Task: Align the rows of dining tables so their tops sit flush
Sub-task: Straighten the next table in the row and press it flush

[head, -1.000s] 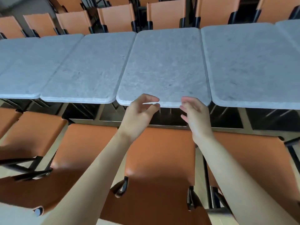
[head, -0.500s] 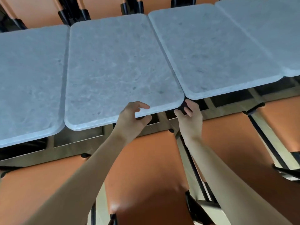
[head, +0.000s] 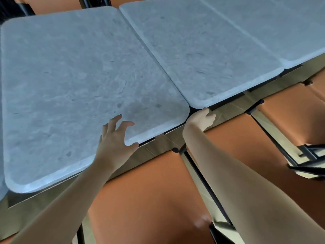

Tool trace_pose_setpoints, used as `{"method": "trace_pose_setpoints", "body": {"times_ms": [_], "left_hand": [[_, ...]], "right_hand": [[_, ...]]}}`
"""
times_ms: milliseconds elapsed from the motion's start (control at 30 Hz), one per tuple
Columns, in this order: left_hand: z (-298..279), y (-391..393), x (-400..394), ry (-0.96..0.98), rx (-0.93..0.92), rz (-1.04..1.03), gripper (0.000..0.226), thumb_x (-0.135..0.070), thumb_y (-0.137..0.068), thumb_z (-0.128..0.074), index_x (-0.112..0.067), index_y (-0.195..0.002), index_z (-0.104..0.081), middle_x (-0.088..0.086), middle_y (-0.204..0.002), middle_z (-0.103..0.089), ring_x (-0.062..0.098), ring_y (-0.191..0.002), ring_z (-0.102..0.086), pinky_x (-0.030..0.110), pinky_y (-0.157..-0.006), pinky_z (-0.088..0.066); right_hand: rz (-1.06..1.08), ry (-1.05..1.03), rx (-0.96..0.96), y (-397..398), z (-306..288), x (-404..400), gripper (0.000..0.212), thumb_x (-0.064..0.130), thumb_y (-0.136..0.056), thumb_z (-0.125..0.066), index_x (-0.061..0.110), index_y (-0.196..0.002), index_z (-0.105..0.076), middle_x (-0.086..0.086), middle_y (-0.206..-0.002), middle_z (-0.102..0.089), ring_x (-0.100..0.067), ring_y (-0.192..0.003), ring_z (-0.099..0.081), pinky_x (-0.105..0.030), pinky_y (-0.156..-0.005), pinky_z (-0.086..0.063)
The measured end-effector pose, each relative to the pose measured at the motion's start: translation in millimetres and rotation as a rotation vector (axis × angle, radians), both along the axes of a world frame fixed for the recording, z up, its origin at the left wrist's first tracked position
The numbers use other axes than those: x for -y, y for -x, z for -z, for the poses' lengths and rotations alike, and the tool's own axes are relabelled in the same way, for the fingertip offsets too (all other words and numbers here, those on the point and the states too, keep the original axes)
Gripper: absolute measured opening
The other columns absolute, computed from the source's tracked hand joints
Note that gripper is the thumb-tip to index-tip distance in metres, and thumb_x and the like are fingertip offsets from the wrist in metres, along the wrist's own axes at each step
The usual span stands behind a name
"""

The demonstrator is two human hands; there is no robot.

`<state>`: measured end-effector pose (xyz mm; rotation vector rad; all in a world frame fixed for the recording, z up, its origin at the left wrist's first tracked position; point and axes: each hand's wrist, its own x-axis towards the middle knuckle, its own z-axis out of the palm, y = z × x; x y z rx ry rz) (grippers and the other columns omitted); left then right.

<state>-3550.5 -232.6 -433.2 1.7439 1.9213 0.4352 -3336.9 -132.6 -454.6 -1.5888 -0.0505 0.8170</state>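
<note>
Tables stood side by side in a row. The big gray table (head: 79, 81) touched the next table (head: 202, 55) along one long seam. The left hand (head: 115, 140) lay open, fingers spread, over the big table's near edge. The right hand (head: 201, 118) reached under the corner where both tops met; its grip was hidden. Orange chairs (head: 149, 199) sat close below. Half a second before, the left hand had curled lower at the edge.
</note>
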Motion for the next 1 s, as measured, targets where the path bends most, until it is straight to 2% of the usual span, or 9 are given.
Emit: {"method": "trace_pose_setpoints", "body": {"times_ms": [167,300,400,533,600,667,767,900,1000], "left_hand": [[26,14,-13,-0.021,-0.037,-0.045,0.066,-0.034,-0.083,-0.076,-0.035,-0.141,-0.045,-0.007,-0.162,-0.016,0.018,-0.145,-0.015,0.04,-0.116,-0.025],[41,37,-24,-0.01,-0.102,-0.054,0.067,-0.053,-0.08,-0.074,-0.033,-0.138,-0.048,-0.008,-0.147,-0.037,0.021,-0.138,-0.027,0.038,-0.112,-0.028],[49,53,-28,-0.044,-0.174,0.017,0.066,-0.068,-0.073,-0.07,-0.039,-0.128,-0.05,-0.015,-0.136,-0.04,0.02,-0.13,-0.03,0.036,-0.107,-0.027],[65,60,-24,-0.184,-0.303,0.085,0.072,-0.084,-0.071,-0.046,-0.037,-0.126,-0.049,-0.012,-0.134,-0.042,0.024,-0.122,-0.034,0.043,-0.102,-0.032],[70,61,-25,-0.233,-0.352,0.102,0.073,-0.082,-0.073,-0.042,-0.033,-0.126,-0.051,-0.009,-0.133,-0.045,0.026,-0.12,-0.037,0.045,-0.099,-0.034],[73,62,-25,-0.271,-0.362,0.108,0.071,-0.08,-0.073,-0.044,-0.032,-0.125,-0.052,-0.008,-0.132,-0.046,0.026,-0.119,-0.039,0.043,-0.097,-0.033],[75,62,-24,-0.329,-0.35,0.118,0.071,-0.077,-0.073,-0.047,-0.029,-0.124,-0.057,-0.005,-0.133,-0.049,0.026,-0.118,-0.042,0.041,-0.097,-0.031],[75,62,-18,-0.362,-0.449,0.06,0.076,-0.079,-0.073,-0.049,-0.028,-0.13,-0.059,0.007,-0.155,-0.036,0.035,-0.138,-0.035,0.052,-0.114,-0.023],[74,62,-14,-0.242,-0.504,-0.012,0.088,-0.087,-0.073,-0.037,-0.035,-0.143,-0.048,0.009,-0.164,-0.023,0.039,-0.15,-0.019,0.062,-0.121,-0.007]], "right_hand": [[0.044,-0.007,-0.009,14,24,-26,0.062,0.029,-0.106,-0.032,0.017,-0.163,-0.011,0.001,-0.171,-0.008,-0.021,-0.155,-0.016,-0.042,-0.124,-0.018],[-0.104,-0.007,0.207,22,35,-32,0.061,0.024,-0.105,-0.033,0.011,-0.162,-0.014,-0.003,-0.171,-0.003,-0.022,-0.156,-0.013,-0.039,-0.123,-0.018],[-0.447,-0.016,0.647,31,42,-22,0.071,0.034,-0.104,-0.038,0.014,-0.162,-0.003,-0.008,-0.17,0.01,-0.029,-0.155,-0.008,-0.046,-0.126,-0.01],[-0.978,-0.197,1.246,42,51,-10,0.076,0.043,-0.1,-0.043,0.013,-0.162,-0.011,-0.01,-0.17,0.007,-0.024,-0.157,-0.001,-0.041,-0.126,0.007],[-1.23,-0.226,1.422,46,57,-15,0.072,0.049,-0.1,-0.038,0.012,-0.16,-0.023,-0.009,-0.17,-0.005,-0.025,-0.157,-0.004,-0.043,-0.128,0.002],[-1.35,-0.239,1.582,46,64,-17,0.068,0.051,-0.099,-0.032,0.011,-0.153,-0.041,-0.01,-0.164,-0.03,-0.027,-0.154,-0.023,-0.051,-0.126,-0.016],[-1.373,-0.206,1.638,45,67,-20,0.068,0.053,-0.097,-0.027,0.014,-0.149,-0.048,-0.007,-0.159,-0.041,-0.026,-0.151,-0.032,-0.049,-0.124,-0.021],[-1.407,-0.189,1.638,43,65,-20,0.074,0.058,-0.094,-0.026,0.015,-0.153,-0.042,-0.007,-0.163,-0.035,-0.026,-0.153,-0.026,-0.047,-0.126,-0.016],[-1.523,-0.186,1.677,36,62,-19,0.084,0.062,-0.092,-0.022,0.011,-0.158,-0.029,-0.012,-0.167,-0.021,-0.03,-0.156,-0.013,-0.046,-0.128,-0.009]]}}
